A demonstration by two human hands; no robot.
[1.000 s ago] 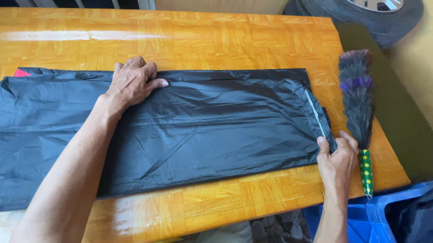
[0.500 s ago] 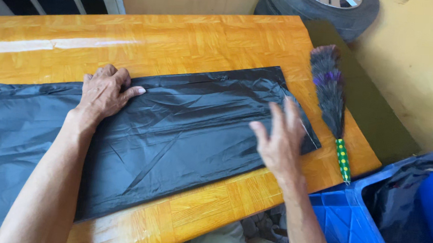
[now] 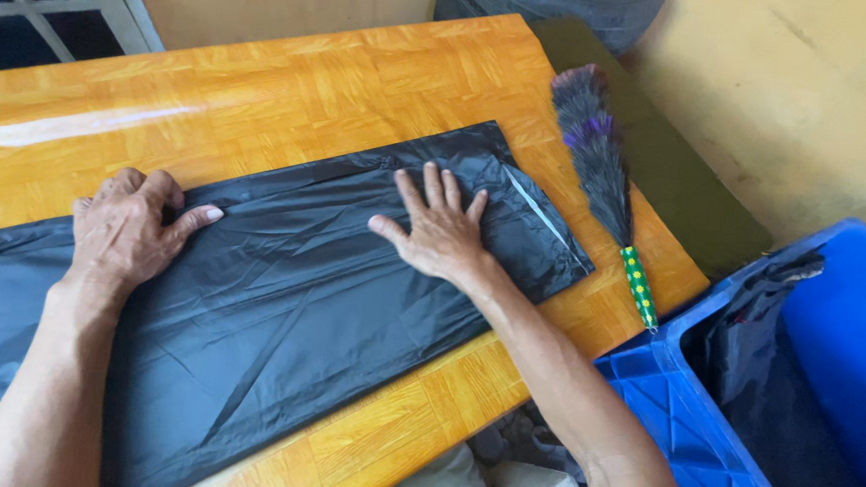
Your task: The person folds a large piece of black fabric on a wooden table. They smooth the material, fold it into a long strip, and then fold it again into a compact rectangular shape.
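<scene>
Orange-brown wood in a parquet pattern makes up the table (image 3: 363, 79), glossy enough to carry a pale streak of glare near its far left. Beyond its far edge stand a tan wall, a barred window at the upper left and part of a dark tyre (image 3: 558, 5) on the floor. To the right, the ground is pale concrete, with a dark green mat (image 3: 677, 178) running alongside the table.

A black plastic bag (image 3: 289, 305) lies flat across the table, stretching from the left border of the view to a squared end near the table's right side. Its near long edge runs close to the table's near edge, leaving only a thin strip of wood; past its far edge there is a broad band of bare tabletop. Just beside the bag's right end lies a feather duster (image 3: 602, 179), dark feathers pointing away, its green and yellow handle reaching the table's right edge. Below that edge sits a blue plastic crate (image 3: 702, 430) with dark material inside.

The left hand (image 3: 128, 235) rests palm down on the bag's far edge, fingers loosely curled, thumb stretched right, gripping nothing. The right hand (image 3: 439, 234) lies flat on the bag near its right end, fingers spread wide and pointing away, pressing rather than holding. Both forearms reach in from the near side.
</scene>
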